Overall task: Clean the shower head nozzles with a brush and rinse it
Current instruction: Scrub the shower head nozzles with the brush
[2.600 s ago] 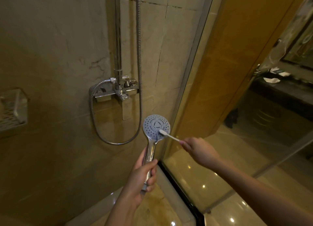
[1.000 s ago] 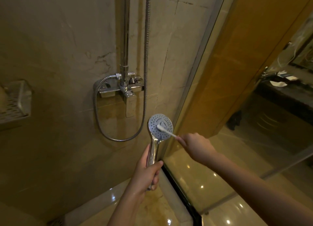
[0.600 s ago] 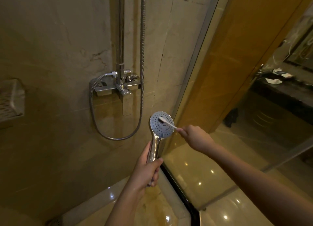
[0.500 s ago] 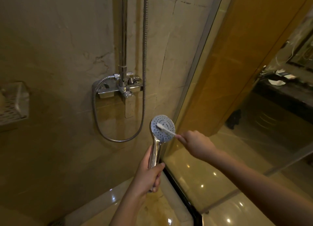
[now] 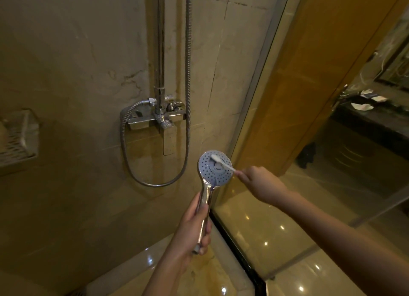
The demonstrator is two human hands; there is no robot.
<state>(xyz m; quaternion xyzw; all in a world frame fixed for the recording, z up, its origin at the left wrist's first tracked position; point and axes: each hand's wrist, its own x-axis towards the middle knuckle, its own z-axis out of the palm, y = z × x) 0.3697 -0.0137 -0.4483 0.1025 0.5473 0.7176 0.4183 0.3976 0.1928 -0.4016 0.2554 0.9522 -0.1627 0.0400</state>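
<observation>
While our left hand (image 5: 190, 227) wraps its grip round the chrome handle, fingers and thumb curled fully about it, the round hand-held shower head with a grey-blue nozzle face (image 5: 210, 171) stands upright in mid-air, face turned toward us, just below the middle of the view at about 5 o'clock. Our right hand (image 5: 261, 182), reaching in from 4 o'clock, has its grip pinched closed on the end of a slim white plastic brush (image 5: 223, 163). The brush's bristle end lies on the upper part of the nozzle face, near 12 o'clock on the disc, and its shaft runs down across the face to 4 o'clock. At 11 o'clock of the shower head a chrome mixer valve (image 5: 155, 118) sits on the beige stone-tiled wall (image 5: 66, 52), with a chrome riser pipe (image 5: 159, 41) going up from it toward 12 o'clock. A ribbed metal hose (image 5: 188, 74) loops below the valve and climbs out of the top of the view. A wire mesh basket (image 5: 17, 138) hangs at the 9 o'clock edge. A clear glass shower panel (image 5: 265, 218) stands at 3 o'clock of the shower head, and through it, toward 2 o'clock, we see a dark desk (image 5: 371, 123) with pale items on it.
</observation>
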